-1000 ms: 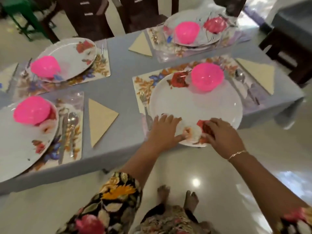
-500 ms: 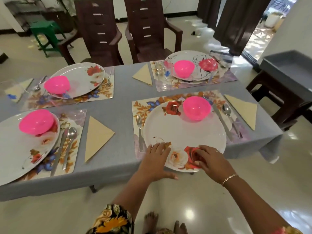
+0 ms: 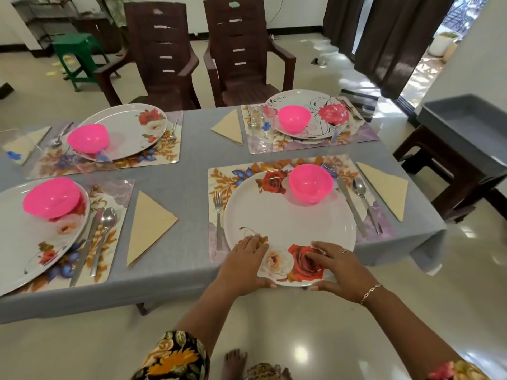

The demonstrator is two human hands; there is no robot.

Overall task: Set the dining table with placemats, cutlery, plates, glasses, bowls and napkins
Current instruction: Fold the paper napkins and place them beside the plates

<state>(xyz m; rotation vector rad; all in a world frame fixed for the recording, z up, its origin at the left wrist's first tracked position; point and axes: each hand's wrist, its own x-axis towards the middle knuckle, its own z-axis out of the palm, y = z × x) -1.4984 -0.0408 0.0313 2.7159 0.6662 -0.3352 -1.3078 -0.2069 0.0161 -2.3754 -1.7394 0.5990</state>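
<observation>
A large white plate point(image 3: 288, 220) with rose prints lies on a floral placemat point(image 3: 227, 176) at the table's near right, its near rim jutting past the table edge. A pink bowl point(image 3: 311, 182) stands on the plate's far side. My left hand point(image 3: 244, 264) and my right hand point(image 3: 334, 270) both hold the near rim, fingers on top and thumbs under it. A fork point(image 3: 218, 215) lies left of the plate. To its right are a knife point(image 3: 351, 207), a spoon point(image 3: 365, 198) and a folded beige napkin point(image 3: 386, 187).
Three other places hold plates with pink bowls: near left point(image 3: 52, 201), far left point(image 3: 87, 138) and far right point(image 3: 295, 119). Two brown chairs point(image 3: 241, 58) stand behind the grey table point(image 3: 186, 165). A grey-topped side table point(image 3: 463, 133) is at the right, a green stool point(image 3: 76, 53) far left.
My view has risen and pulled back, showing the chairs and room. Both hands stay on the plate's near rim, and their thumbs have slipped under the edge.
</observation>
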